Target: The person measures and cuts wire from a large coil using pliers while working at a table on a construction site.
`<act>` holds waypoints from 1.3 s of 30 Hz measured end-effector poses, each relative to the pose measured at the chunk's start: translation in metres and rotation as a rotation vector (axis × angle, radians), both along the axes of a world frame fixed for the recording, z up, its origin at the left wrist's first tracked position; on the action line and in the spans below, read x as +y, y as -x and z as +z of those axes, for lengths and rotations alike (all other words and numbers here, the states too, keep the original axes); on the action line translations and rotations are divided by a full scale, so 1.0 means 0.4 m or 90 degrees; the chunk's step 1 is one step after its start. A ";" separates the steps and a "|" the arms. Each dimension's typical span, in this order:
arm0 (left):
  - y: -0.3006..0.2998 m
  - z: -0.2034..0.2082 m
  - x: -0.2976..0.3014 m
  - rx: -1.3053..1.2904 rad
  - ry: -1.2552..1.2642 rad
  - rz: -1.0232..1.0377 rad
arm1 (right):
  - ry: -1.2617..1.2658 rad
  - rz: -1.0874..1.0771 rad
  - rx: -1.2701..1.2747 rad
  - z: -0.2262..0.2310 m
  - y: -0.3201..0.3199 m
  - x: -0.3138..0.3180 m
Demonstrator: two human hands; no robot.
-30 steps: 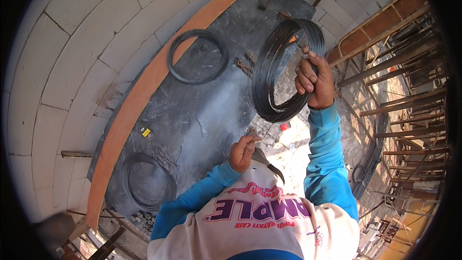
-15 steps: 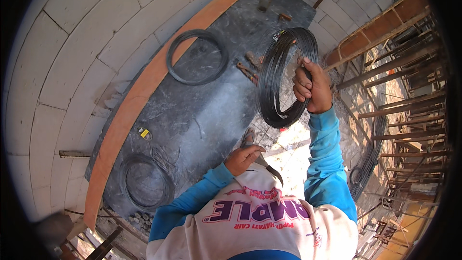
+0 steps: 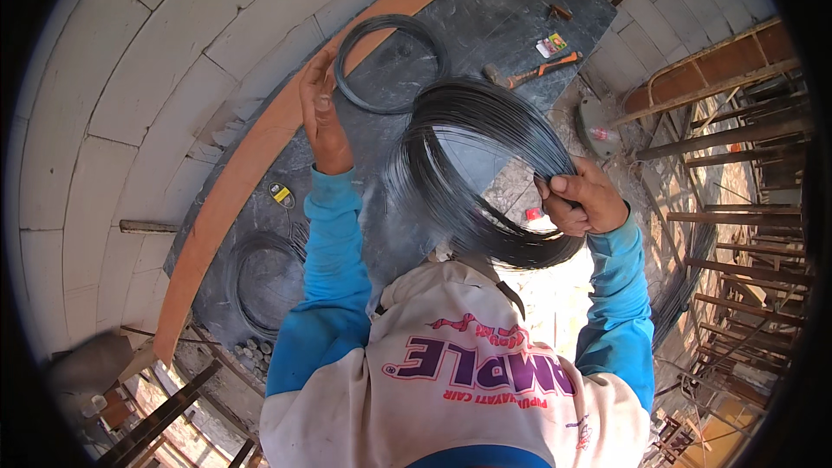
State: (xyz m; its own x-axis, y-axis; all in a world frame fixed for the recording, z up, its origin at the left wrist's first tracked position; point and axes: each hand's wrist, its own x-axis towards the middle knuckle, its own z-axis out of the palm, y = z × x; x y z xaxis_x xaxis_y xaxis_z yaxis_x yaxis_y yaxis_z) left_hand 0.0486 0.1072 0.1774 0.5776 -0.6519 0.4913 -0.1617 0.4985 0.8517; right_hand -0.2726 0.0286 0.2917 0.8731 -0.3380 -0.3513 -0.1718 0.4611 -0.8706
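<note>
In the head view, our right hand (image 3: 589, 199) clamps its grip around the large wire coil (image 3: 485, 106), tilted across the right edge of the tabletop (image 3: 485, 30); our left hand (image 3: 326, 126) stands upright, unclosed and empty, bare tabletop separating it from that coil.

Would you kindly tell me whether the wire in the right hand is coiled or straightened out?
Coiled: the wire bends round in a many-stranded loop with an open middle, the right hand gripping one side.
</note>
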 end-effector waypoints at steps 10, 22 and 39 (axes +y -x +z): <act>0.118 0.225 -0.189 -0.364 -0.336 -1.026 | 0.226 0.245 0.061 -0.013 -0.072 0.020; -0.003 -0.099 -0.067 0.142 -0.307 -0.946 | 0.168 0.095 0.121 0.017 -0.058 -0.033; 0.124 -0.400 0.126 0.578 -0.640 -0.312 | 0.086 -0.031 0.228 -0.567 -0.070 -0.263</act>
State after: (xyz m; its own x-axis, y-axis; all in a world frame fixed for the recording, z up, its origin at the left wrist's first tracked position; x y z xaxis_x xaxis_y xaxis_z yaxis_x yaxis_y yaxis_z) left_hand -0.0008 0.1577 0.0176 0.0551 -0.7154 -0.6965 0.6260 -0.5187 0.5823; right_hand -0.2445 -0.0766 0.0650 0.6851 -0.4403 -0.5802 -0.4568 0.3607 -0.8131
